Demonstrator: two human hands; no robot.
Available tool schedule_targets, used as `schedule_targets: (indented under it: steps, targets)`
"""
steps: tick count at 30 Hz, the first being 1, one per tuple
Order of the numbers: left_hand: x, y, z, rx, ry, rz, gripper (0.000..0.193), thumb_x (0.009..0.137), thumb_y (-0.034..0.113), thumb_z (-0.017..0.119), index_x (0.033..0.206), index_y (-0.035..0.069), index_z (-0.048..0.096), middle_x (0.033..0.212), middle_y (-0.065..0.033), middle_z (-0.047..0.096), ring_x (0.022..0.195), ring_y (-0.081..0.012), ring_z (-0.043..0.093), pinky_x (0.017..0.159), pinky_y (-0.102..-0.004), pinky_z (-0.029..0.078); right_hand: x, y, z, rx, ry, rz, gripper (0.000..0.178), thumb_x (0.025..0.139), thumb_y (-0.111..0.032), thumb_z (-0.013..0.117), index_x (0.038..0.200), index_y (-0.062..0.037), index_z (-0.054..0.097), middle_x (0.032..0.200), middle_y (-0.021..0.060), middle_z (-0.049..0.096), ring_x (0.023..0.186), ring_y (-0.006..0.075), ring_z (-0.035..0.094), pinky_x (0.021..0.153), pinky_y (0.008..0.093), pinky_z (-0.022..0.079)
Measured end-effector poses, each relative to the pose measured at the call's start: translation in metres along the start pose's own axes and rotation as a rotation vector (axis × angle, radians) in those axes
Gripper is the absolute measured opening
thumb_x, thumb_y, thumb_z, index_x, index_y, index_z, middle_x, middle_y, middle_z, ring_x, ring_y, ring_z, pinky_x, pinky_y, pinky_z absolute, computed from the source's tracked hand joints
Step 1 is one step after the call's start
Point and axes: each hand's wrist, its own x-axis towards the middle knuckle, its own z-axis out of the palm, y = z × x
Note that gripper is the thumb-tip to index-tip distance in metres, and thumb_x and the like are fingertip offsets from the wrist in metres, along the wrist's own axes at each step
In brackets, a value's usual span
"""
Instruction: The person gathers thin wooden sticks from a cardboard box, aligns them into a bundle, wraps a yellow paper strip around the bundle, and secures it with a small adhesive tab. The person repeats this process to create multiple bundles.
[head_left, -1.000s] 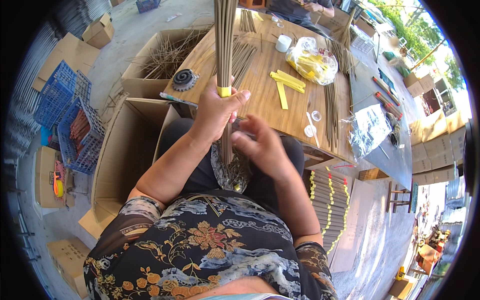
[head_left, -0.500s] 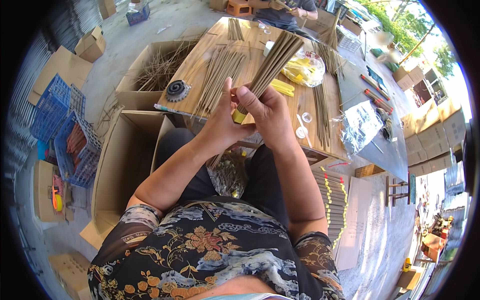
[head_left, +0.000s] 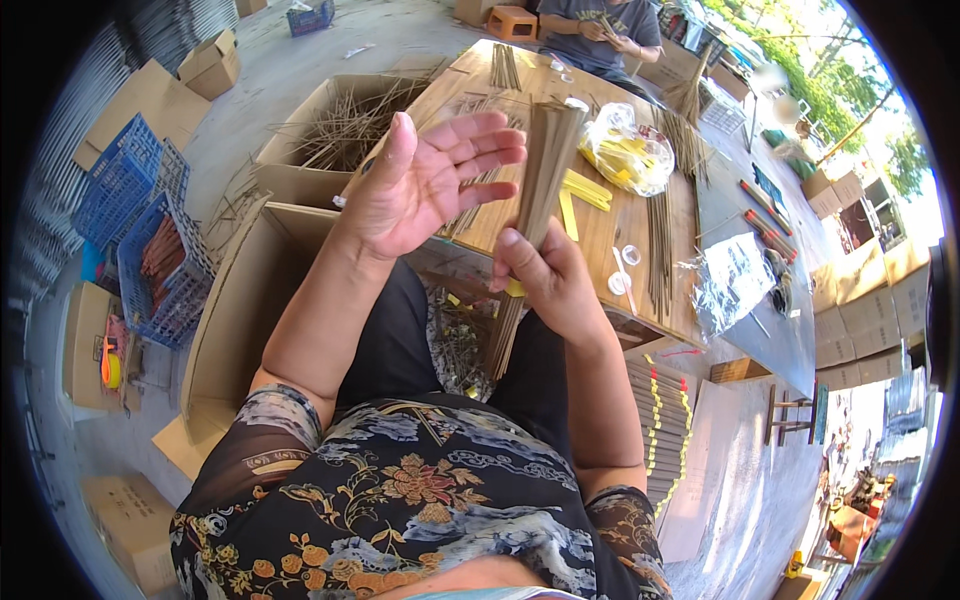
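Observation:
My right hand (head_left: 553,283) grips a bundle of thin brown incense sticks (head_left: 547,175) near a yellow band round its lower part. The bundle stands nearly upright in front of my lap, its upper end slightly blurred. To its left, my left hand (head_left: 430,182) is raised with the palm showing and fingers spread, holding nothing. The fingertips come close to the bundle without gripping it. Behind the hands, yellow paper strips (head_left: 588,190) and more loose sticks (head_left: 660,250) lie on the wooden table (head_left: 600,262). Part of the tabletop is hidden by my left hand.
A bag of yellow strips (head_left: 627,150) sits on the table. Left stand an open cardboard box (head_left: 250,320), a box of loose sticks (head_left: 310,178) and blue crates (head_left: 165,265). Banded bundles (head_left: 655,430) lie low at right. A person (head_left: 600,35) sits across the table holding sticks.
My left hand has come off the bundle, moved up and left, and opened. The right hand keeps the bundle, now more upright and lower. The whole view has shifted slightly.

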Motion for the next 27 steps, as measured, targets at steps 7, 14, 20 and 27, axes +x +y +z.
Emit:
schedule_targets:
  steps: [7, 14, 20, 27]
  targets:
    - [-0.027, -0.087, -0.045, 0.138, 0.46, -0.545, 0.055, 0.077, 0.061, 0.05, 0.075, 0.006, 0.056, 0.073, -0.005, 0.059, 0.067, -0.0142, 0.057, 0.064, -0.0261, 0.047, -0.011, 0.01, -0.02, 0.116, 0.172, -0.113, 0.018, 0.093, -0.019, 0.041, 0.088, -0.0018, 0.044, 0.068, 0.0064, 0.05, 0.062, 0.0156, 0.053, 0.06, 0.0289, 0.046]
    - [-0.062, -0.216, -0.091, 0.441, 0.853, -0.689, 0.055, 0.074, 0.06, 0.056, 0.067, 0.005, 0.048, 0.062, -0.004, 0.05, 0.052, -0.0115, 0.048, 0.045, -0.0229, 0.043, -0.023, 0.019, -0.039, 0.191, 0.277, -0.157, 0.019, 0.092, -0.021, 0.042, 0.09, -0.0023, 0.044, 0.067, 0.007, 0.048, 0.06, 0.0165, 0.051, 0.061, 0.0331, 0.046]
    - [-0.055, -0.228, -0.101, 0.531, 0.979, -0.548, 0.052, 0.083, 0.052, 0.048, 0.07, 0.002, 0.048, 0.059, -0.0057, 0.051, 0.051, -0.0146, 0.052, 0.047, -0.0266, 0.045, -0.024, 0.032, -0.05, 0.236, 0.31, -0.129, 0.019, 0.092, -0.021, 0.042, 0.092, -0.0023, 0.045, 0.069, 0.0072, 0.048, 0.061, 0.0163, 0.05, 0.062, 0.0346, 0.046]
    - [-0.067, -0.232, -0.113, 0.873, 0.815, -0.567, 0.051, 0.09, 0.044, 0.037, 0.072, -0.002, 0.05, 0.061, -0.0108, 0.054, 0.053, -0.0188, 0.055, 0.051, -0.0311, 0.046, -0.017, 0.034, -0.046, 0.267, 0.314, -0.125, 0.019, 0.092, -0.021, 0.042, 0.092, -0.0025, 0.046, 0.067, 0.007, 0.048, 0.06, 0.016, 0.049, 0.061, 0.0342, 0.046]
